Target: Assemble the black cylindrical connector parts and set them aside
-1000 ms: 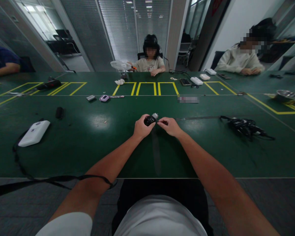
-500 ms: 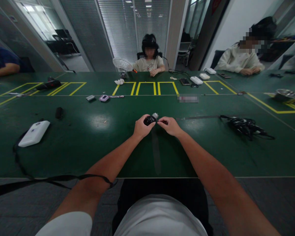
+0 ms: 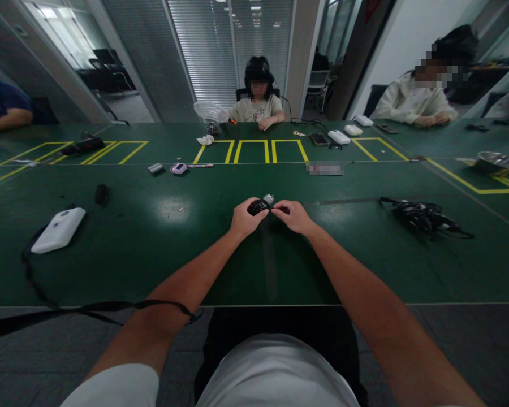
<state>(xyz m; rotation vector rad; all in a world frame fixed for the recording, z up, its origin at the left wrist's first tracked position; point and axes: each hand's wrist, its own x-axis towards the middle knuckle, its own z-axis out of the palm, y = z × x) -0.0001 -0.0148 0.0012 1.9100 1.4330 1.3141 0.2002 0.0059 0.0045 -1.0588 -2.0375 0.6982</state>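
Over the middle of the table, my left hand point(image 3: 246, 219) is closed around a coiled black cable point(image 3: 258, 207). A grey plug point(image 3: 268, 199) with metal prongs sticks out at the top of the coil, pointing away from me. My right hand point(image 3: 292, 216) pinches at the coil's right edge, thumb and forefinger together on what looks like a thin black strand of the cable. Its exact tip is hidden by the fingers. Both hands are close together, just above the green tabletop point(image 3: 173, 249).
Another black cable bundle point(image 3: 426, 217) lies at the right. To the left are a white power bank-like box point(image 3: 59, 229) with a black strap and a small black object point(image 3: 102, 194). A lilac device point(image 3: 179, 168) lies beyond my hands. Other people sit around the table.
Almost nothing differs. Both hands keep their places on the coil, and the plug has turned slightly so its prongs show more plainly.
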